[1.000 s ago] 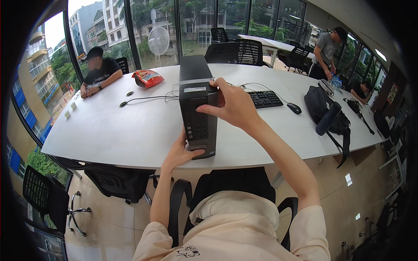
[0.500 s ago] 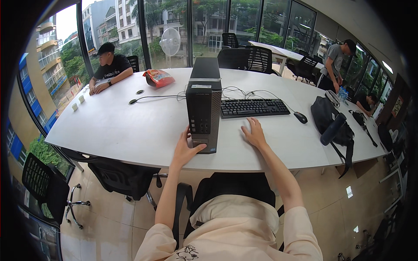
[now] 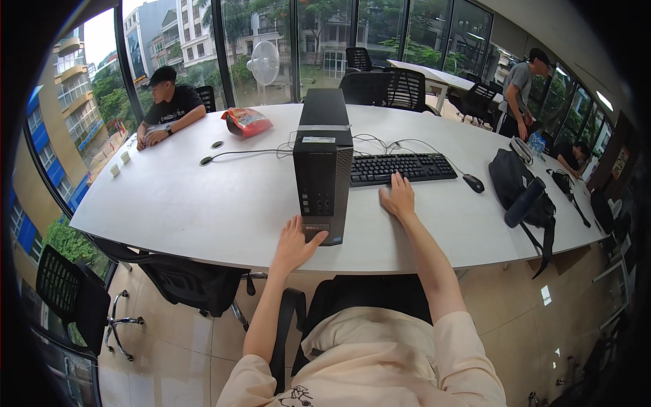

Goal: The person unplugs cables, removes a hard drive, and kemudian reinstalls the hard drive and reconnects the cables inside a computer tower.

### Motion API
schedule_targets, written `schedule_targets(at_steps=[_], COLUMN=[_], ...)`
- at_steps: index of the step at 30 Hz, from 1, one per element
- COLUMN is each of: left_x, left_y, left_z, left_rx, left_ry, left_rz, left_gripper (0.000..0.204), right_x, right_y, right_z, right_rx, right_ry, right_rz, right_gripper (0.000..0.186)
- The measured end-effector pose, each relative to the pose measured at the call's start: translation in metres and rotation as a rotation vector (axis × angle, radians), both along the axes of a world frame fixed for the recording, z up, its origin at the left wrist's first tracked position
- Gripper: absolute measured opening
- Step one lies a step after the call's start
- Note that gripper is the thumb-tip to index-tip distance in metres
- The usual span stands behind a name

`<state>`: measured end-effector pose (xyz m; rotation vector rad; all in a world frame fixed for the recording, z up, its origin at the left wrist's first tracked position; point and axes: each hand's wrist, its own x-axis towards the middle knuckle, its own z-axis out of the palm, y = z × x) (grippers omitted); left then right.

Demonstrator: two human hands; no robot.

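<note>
At the near edge of the white oval table (image 3: 203, 203), the left hand (image 3: 296, 242) lies flat against the lower front of the upright black desktop computer tower (image 3: 323, 169), grasping nothing. The right hand (image 3: 398, 197) rests spread beside the black keyboard (image 3: 401, 167), grip released. The tower already stands; its cables seem unfinished.

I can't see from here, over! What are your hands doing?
Left hand open against computer tower base. Right hand flat on table by keyboard. Nothing blocking.
</note>
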<state>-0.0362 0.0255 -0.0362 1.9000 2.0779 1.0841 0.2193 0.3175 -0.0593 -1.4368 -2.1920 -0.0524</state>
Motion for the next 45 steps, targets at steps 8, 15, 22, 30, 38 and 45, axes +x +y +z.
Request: schedule_targets(at_steps=[8,15,22,30,38,45], left_x=[0.002,0.005,0.004,0.003,0.003,0.008], left_y=[-0.005,-0.008,-0.002,-0.001,0.003,0.000], left_z=[0.006,0.011,0.004,0.001,-0.003,0.010], left_rx=[0.017,-0.039,0.003,0.040,0.049,0.032], left_ry=[-0.020,-0.040,-0.032,0.025,0.028,-0.134], left_rz=[0.021,0.029,0.016,0.026,0.017,0.010], left_gripper=[0.089,0.092,0.092,0.090,0.085,0.078], right_x=[-0.003,0.010,0.022,0.020,0.023,0.035], right_y=[0.009,0.016,0.023,-0.019,-0.024,-0.019], right_z=[0.018,0.015,0.025,0.035,0.023,0.014], right_rx=[-0.196,-0.138,-0.032,0.100,0.149,0.194], right_ry=[-0.073,-0.122,-0.145,-0.055,0.049,0.123], right_rz=[-0.014,-0.093,-0.022,0.128,0.090,0.152], right_gripper=[0.071,0.071,0.062,0.059,0.054,0.043])
